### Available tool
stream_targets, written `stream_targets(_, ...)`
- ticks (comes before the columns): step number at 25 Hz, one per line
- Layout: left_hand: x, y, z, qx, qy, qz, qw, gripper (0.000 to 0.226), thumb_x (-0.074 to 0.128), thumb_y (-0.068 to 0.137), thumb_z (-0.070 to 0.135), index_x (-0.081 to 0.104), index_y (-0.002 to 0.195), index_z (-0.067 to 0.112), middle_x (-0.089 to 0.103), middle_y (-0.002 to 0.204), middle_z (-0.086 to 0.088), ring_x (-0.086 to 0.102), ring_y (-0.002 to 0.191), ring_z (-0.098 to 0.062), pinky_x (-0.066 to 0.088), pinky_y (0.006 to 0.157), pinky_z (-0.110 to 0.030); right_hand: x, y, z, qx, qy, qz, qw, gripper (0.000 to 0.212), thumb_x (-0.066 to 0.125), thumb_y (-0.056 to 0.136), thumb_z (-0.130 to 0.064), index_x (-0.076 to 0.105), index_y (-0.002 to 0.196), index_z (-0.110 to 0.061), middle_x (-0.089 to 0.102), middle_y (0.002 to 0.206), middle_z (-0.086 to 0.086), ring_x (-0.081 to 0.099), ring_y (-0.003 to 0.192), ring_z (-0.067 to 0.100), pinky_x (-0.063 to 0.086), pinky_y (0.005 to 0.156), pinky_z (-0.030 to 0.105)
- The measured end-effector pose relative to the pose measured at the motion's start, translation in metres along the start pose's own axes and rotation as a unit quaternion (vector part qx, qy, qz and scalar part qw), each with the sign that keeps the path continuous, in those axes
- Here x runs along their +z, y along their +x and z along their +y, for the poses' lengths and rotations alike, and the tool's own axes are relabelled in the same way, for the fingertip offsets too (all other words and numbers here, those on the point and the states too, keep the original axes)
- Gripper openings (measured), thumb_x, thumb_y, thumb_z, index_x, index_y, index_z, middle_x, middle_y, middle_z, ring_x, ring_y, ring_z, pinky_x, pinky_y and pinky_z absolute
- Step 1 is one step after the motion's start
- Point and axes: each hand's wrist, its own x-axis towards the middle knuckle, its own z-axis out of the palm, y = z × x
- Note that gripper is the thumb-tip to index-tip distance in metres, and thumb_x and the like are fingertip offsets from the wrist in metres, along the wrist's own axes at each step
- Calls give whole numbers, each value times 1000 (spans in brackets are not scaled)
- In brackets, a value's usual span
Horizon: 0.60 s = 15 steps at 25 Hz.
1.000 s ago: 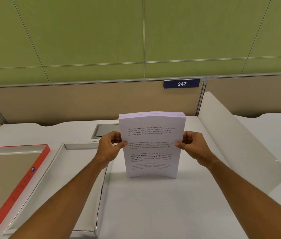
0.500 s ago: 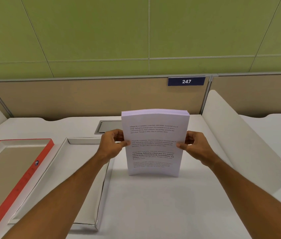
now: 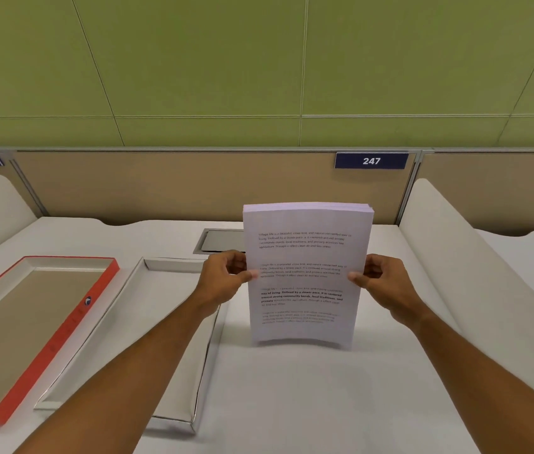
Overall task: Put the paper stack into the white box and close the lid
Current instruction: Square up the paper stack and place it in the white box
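The paper stack (image 3: 306, 276) stands up tall on its short bottom edge, in the middle of the white worktop (image 3: 291, 404). Its long side points up, and the printed page faces the person. The bottom edge looks like it rests on the worktop, and it bows a little there.

The left hand (image 3: 223, 281) pinches the left edge of the paper, with the thumb on the front. The right hand (image 3: 380, 283) pinches the right edge the same way. Both hands are closed on the paper, about halfway up.

The white box (image 3: 174, 267) lies open just to the left of the paper, close beside it. Its long side runs away from the person, so I think the paper must be tipped flat and moved left to drop in. The left hand is nearer to the box. The left arm crosses over the box and hides much of its floor, so I cannot tell if anything lies inside.

Further left sits the lid (image 3: 62, 326) with a red edge, lying with its open side up. Its far left part is cut off. The words on the page are too small to read well.
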Motion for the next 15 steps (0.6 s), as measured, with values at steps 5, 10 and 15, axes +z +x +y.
stream_targets(5,-40,0,4,-17,-80,18,997,18,77,78,7,67,93,5,74,96,-15,73,87,-25,61,72,-33,24,12,-31,-2,77,-23,997,8,73,86,-7,71,93,-7,76,92,10,74,80,21,61,63,25)
stream_targets(10,-102,1,1,-33,-119,47,991,13,76,77,4,70,88,7,73,86,-9,73,73,-16,58,59,-23,82,17,-65,7,130,-53,990,16,71,85,-3,74,101,-6,79,87,4,76,79,17,60,60,27)
stream_targets(15,-171,7,-35,-105,-125,64,984,20,75,79,6,69,96,-1,75,89,-10,73,70,-17,56,54,-22,165,20,-84,82,108,-50,990,20,75,83,-12,74,99,1,79,92,11,75,74,21,60,62,32)
